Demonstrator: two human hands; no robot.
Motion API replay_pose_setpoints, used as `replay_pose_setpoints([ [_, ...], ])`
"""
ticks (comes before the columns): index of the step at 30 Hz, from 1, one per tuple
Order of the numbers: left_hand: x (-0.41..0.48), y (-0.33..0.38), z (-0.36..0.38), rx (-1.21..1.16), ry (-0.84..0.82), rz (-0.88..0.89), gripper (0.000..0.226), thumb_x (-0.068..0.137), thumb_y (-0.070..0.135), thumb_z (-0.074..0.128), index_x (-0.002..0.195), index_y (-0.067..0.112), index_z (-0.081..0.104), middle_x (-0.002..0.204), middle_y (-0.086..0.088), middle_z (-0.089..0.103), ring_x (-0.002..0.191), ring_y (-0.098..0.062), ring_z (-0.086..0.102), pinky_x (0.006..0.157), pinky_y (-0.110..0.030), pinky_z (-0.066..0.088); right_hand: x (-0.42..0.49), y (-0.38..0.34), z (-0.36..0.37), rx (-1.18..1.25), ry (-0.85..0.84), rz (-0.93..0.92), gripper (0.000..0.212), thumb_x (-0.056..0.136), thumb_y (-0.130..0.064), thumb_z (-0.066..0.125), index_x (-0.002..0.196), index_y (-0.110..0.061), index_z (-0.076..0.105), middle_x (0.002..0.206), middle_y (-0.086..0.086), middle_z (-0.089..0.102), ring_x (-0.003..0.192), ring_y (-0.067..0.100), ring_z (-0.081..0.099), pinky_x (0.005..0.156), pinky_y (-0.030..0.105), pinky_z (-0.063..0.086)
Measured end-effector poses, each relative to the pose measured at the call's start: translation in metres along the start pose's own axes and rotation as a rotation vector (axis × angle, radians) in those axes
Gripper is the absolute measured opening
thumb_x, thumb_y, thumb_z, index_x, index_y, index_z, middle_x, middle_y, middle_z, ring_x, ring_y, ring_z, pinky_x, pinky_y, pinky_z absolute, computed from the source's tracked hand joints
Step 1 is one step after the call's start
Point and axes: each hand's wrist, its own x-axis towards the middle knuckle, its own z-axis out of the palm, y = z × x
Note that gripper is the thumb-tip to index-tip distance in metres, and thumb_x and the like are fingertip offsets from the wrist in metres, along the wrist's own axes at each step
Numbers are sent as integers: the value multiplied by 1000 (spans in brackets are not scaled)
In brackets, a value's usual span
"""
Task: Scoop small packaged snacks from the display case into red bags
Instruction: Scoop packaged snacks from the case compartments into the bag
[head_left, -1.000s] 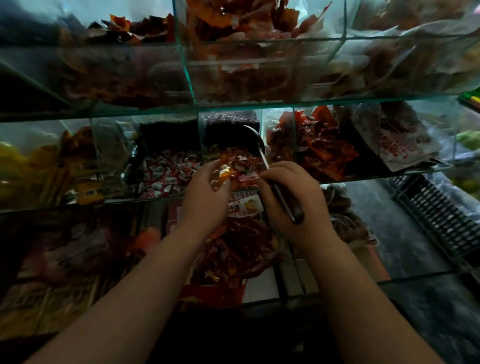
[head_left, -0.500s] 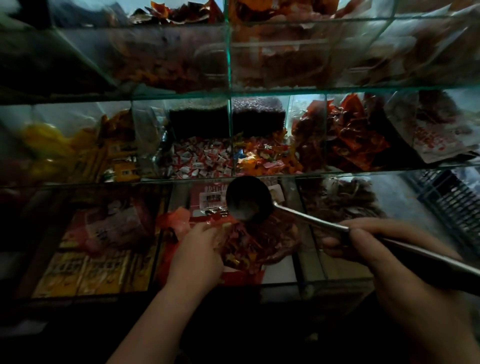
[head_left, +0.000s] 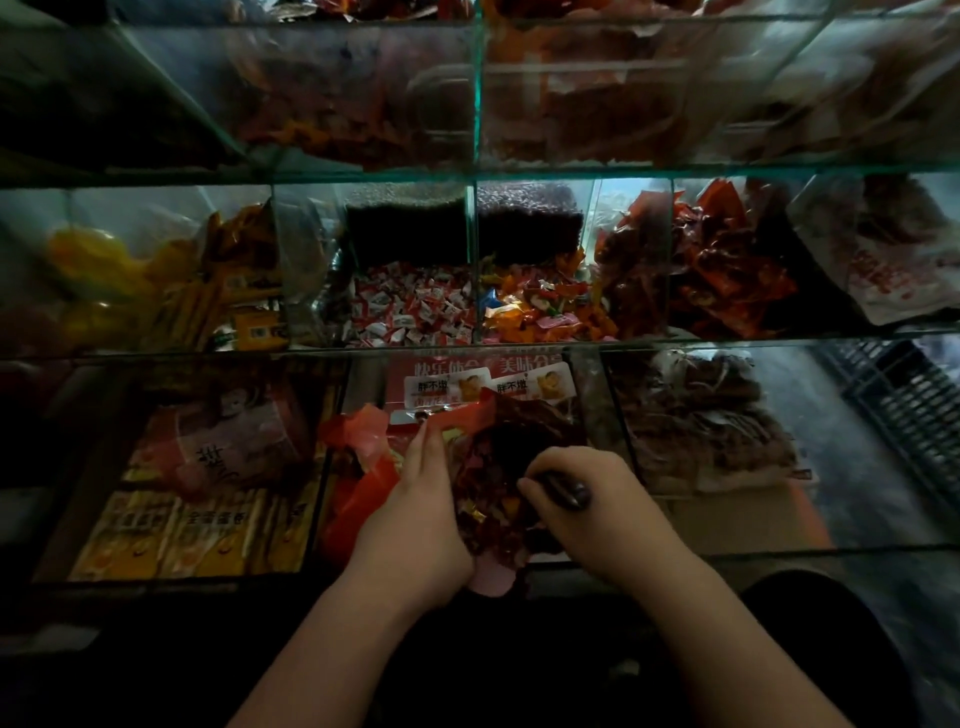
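Observation:
My left hand (head_left: 415, 512) grips the rim of a red plastic bag (head_left: 488, 467) and holds it open in front of the lowest shelf of the glass display case (head_left: 478, 171). The bag holds several small wrapped snacks. My right hand (head_left: 592, 509) is closed on the dark handle of a metal scoop (head_left: 566, 491), whose bowl is down inside the bag and hidden. On the middle shelf, straight above the bag, a compartment holds orange and mixed-colour wrapped snacks (head_left: 545, 306).
Left of that compartment lie red-and-white wrapped candies (head_left: 410, 306). Red packets (head_left: 717, 265) fill the right compartment, yellow packs (head_left: 171, 291) the left. Yellow boxes (head_left: 171, 535) and a cardboard box (head_left: 743, 514) sit on the lowest shelf. A dark crate (head_left: 904, 400) stands at right.
The scoop came out of the middle-shelf compartment, swung down over the bag, and its bowl is now inside the bag. My right hand moved in close beside my left hand.

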Motion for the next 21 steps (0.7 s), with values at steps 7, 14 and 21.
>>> replay_pose_setpoints([
  [7, -8, -7, 3, -206, 69, 55, 131, 63, 56, 88, 152, 52, -8, 160, 34, -10, 152, -9, 16, 113, -36, 42, 13, 16, 26, 327, 154, 346, 12, 82, -45, 70, 73, -37, 73, 73, -17, 71, 69, -3, 66, 67, 27, 55],
  [14, -12, -10, 2, -346, 72, 31, 144, 53, 62, 91, 156, 47, -8, 161, 32, -7, 154, -9, 11, 122, -42, 31, 4, 11, 32, 436, 132, 350, 17, 78, -48, 67, 75, -32, 74, 71, -8, 74, 69, 10, 72, 69, 42, 62],
  [21, -11, -15, 5, -367, 92, 50, 139, 61, 62, 88, 157, 44, -11, 161, 32, -11, 151, -2, 1, 122, -31, 15, -8, 26, 42, 94, 32, -137, 6, 87, -29, 71, 84, -31, 67, 80, -18, 66, 79, -1, 63, 70, 16, 50],
])
